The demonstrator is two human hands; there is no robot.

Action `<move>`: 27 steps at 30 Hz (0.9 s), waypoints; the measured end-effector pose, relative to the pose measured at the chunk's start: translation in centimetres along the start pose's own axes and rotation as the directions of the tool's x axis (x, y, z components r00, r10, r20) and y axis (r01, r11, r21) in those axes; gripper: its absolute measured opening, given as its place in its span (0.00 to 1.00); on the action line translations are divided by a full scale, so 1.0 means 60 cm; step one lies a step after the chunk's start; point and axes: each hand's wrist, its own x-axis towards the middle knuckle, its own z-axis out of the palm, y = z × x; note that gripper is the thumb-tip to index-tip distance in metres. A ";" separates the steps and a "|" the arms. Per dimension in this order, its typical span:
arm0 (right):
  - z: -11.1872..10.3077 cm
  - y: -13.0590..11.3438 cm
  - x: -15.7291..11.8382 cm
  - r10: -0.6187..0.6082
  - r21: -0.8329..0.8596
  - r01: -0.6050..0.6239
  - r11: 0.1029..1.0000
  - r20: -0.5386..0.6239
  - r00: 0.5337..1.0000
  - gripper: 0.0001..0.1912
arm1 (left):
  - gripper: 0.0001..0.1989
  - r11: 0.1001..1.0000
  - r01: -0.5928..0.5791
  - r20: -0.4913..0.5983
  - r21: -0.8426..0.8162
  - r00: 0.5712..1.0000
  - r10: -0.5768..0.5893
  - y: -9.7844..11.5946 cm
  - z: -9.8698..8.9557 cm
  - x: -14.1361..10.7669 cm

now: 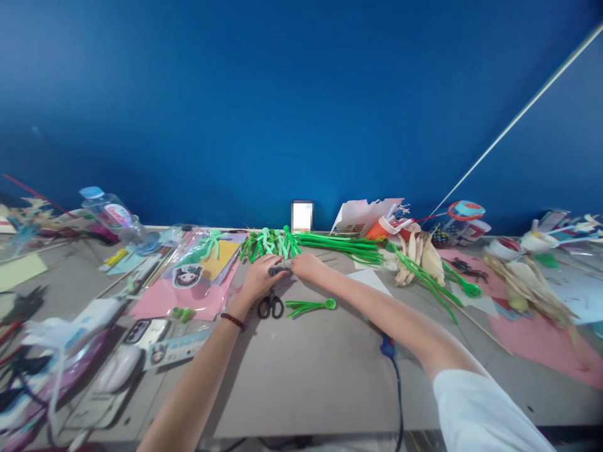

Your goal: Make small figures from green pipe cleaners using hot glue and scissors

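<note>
My left hand (pixel 262 276) is at the back middle of the table, fingers curled by a small dark grey object (pixel 279 271) that I cannot identify. Right beside it, my right hand (pixel 307 266) is closed, with its fingertips hidden. Just beyond both hands lie twisted green pipe cleaner pieces (pixel 271 243), some pale and some dark. A bundle of straight green pipe cleaners (pixel 343 247) stretches to the right. Black-handled scissors (pixel 271 307) lie below my left hand. Nearer to me is a small green pipe cleaner piece (pixel 311 306) with a round head and several strands.
Pink paper and a plastic bag (pixel 188 263) lie left, with a water bottle (pixel 113 213) behind. A blue-handled tool (pixel 388 346) with a cable is under my right forearm. Dried husks (pixel 419 257), cups and pink sheets crowd the right. A lit screen (pixel 302 216) stands against the blue wall.
</note>
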 end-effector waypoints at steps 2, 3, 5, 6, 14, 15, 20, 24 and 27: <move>0.001 0.004 -0.003 0.020 0.029 -0.020 0.999 -0.007 1.000 0.12 | 0.20 1.000 0.006 -0.009 -0.009 1.000 -0.006 0.000 0.001 0.000; 0.001 0.008 -0.007 0.037 0.051 -0.036 0.998 -0.016 0.999 0.11 | 0.21 1.000 0.014 -0.012 -0.015 1.000 -0.014 0.001 0.001 0.000; 0.001 0.016 -0.019 0.088 0.112 -0.083 0.990 -0.045 0.995 0.10 | 0.21 0.999 0.034 -0.025 -0.031 0.999 -0.035 0.004 0.001 0.000; 0.002 0.020 -0.026 0.121 0.150 -0.110 0.982 -0.062 0.991 0.10 | 0.21 0.998 0.041 -0.035 -0.039 0.999 -0.042 0.006 0.002 0.000; 0.008 0.033 -0.087 0.245 0.599 -0.127 0.791 -0.119 0.962 0.13 | 0.20 0.994 -0.011 -0.087 -0.108 0.996 0.002 0.052 0.000 0.004; 0.009 0.030 -0.091 0.250 0.715 -0.105 0.691 -0.101 0.963 0.14 | 0.19 0.992 -0.011 -0.078 -0.128 0.997 0.001 0.060 0.000 0.005; 0.015 0.013 -0.102 0.296 0.993 -0.078 0.089 0.048 0.954 0.13 | 0.18 0.912 0.019 -0.042 -0.409 0.998 -0.039 0.086 0.002 0.008; 0.016 0.001 -0.102 0.280 0.976 -0.069 -0.206 0.127 0.952 0.13 | 0.19 0.818 0.079 0.001 -0.570 0.995 -0.095 0.088 0.007 0.010; 0.013 -0.007 -0.103 0.275 0.937 -0.078 -0.341 0.179 0.945 0.12 | 0.20 0.792 0.085 0.018 -0.605 0.996 -0.093 0.087 0.008 0.010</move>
